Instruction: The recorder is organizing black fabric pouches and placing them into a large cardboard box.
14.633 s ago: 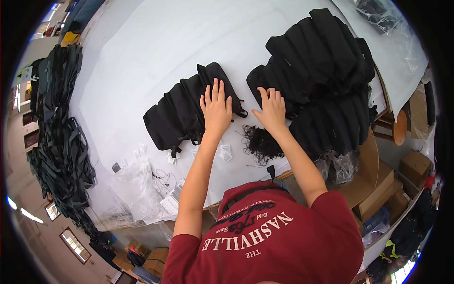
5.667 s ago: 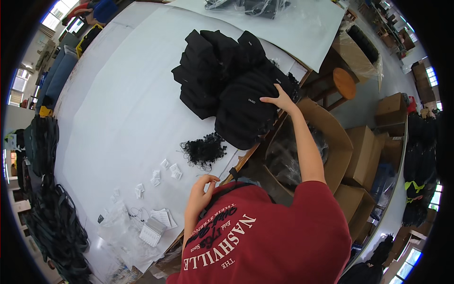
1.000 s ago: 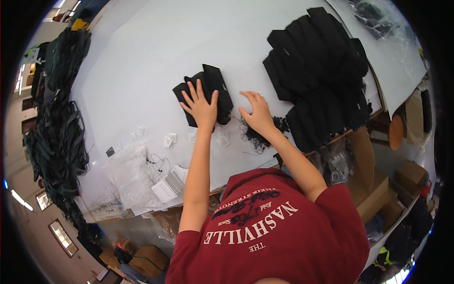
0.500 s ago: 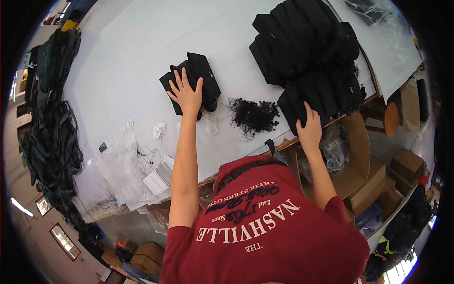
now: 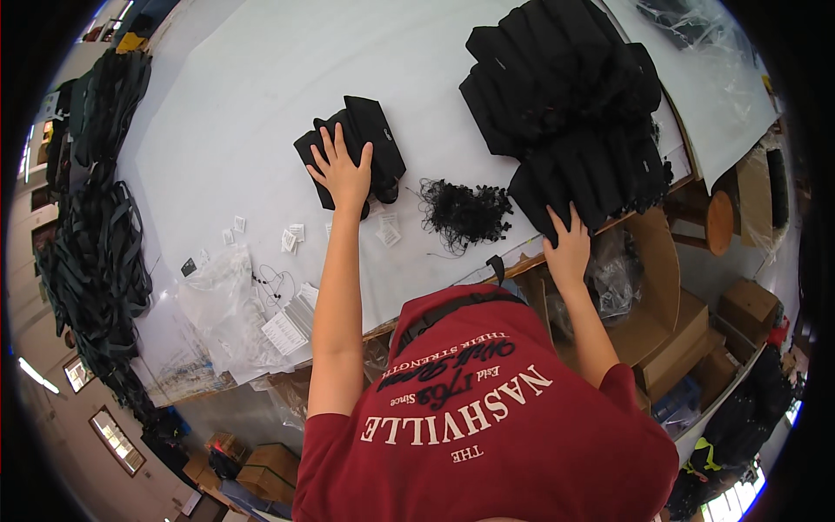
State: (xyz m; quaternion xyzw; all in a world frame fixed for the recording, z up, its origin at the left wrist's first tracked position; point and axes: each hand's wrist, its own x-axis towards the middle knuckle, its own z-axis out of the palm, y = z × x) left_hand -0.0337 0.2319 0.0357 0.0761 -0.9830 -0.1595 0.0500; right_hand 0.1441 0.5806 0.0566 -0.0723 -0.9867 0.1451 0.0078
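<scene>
Spread flat, my left hand [image 5: 348, 178] presses on a small stack of folded black fabric pouches [image 5: 376, 139] left of the middle of the table. My right hand [image 5: 567, 252] is at the near corner of a large heap of similar black pouches [image 5: 561, 74]. Its fingers are stretched out and apart, their tips touching the nearest pouch [image 5: 544, 191]. Between the two hands lies a tangle of thin black cords [image 5: 465, 216] with small black ends. Small white tags [image 5: 389, 230] lie just below the left-hand stack, partly behind my forearm.
Clear plastic bags [image 5: 217, 296] and a stack of white printed cards [image 5: 285, 332] lie at the table's near left. Bundled black straps [image 5: 100, 244] hang along the left side. An open cardboard box [image 5: 657, 270] stands below the near right edge, with a wooden stool [image 5: 718, 222] beyond it.
My right hand has drawn back a little toward me, from on top of the nearest pouch to its near corner. The left hand stays on its stack.
</scene>
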